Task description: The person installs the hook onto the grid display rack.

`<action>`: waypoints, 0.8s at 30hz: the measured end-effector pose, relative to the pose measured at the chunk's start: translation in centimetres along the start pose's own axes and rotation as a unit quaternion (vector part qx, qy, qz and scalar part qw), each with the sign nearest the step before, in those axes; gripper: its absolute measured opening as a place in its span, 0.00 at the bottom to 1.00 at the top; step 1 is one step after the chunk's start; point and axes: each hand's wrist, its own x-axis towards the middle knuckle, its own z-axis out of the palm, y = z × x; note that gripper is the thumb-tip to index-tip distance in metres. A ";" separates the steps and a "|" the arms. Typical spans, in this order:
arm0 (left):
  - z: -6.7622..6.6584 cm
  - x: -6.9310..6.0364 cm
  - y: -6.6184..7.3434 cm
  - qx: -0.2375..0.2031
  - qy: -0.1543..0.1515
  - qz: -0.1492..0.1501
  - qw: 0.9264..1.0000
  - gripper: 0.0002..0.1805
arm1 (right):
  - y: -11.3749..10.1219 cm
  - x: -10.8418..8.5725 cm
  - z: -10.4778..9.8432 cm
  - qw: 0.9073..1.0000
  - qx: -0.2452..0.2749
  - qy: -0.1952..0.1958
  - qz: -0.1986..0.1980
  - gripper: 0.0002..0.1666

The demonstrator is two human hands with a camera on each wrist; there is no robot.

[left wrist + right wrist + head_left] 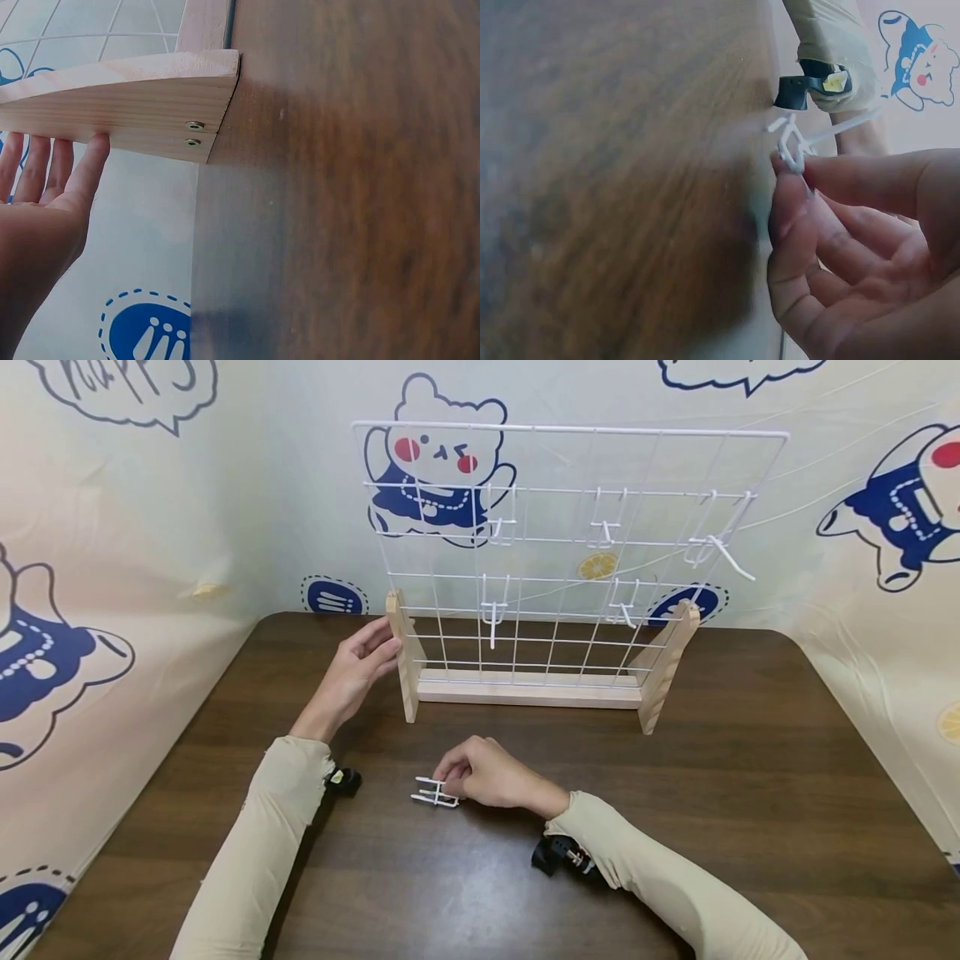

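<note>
A white wire grid rack (570,432) stands upright in a wooden stand (525,689). My left hand (352,672) touches the stand's left side panel; in the left wrist view its extended fingertips (96,146) meet the edge of that wooden panel (150,105). Just above the table in front of the rack, my right hand (491,774) pinches a white wire hook (435,792) between thumb and fingers. The hook's prongs point left. Seen from the right wrist, part of the hook (791,146) sticks out beyond the fingertips, and the rest is covered by them.
Several white hooks hang on the grid, among them a lower one (492,614) and a longer one (723,552) at the upper right. The brown table (750,777) runs back to a printed cloth backdrop (300,485). Black wrist cameras (562,856) sit low by the sleeves.
</note>
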 end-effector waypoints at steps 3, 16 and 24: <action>0.0 0.0 0.0 -0.002 0.000 0.001 1.000 0.30 | -0.2 0.0 -0.2 1.000 0.014 0.016 0.002 0.07; -0.1 0.1 -0.3 -0.005 -0.001 0.007 1.000 0.29 | -0.2 0.1 -1.2 0.989 0.140 0.009 0.044 0.02; -0.1 0.1 -0.3 -0.004 -0.002 0.005 1.000 0.30 | -0.2 0.2 -1.5 0.977 0.209 -0.015 0.041 0.03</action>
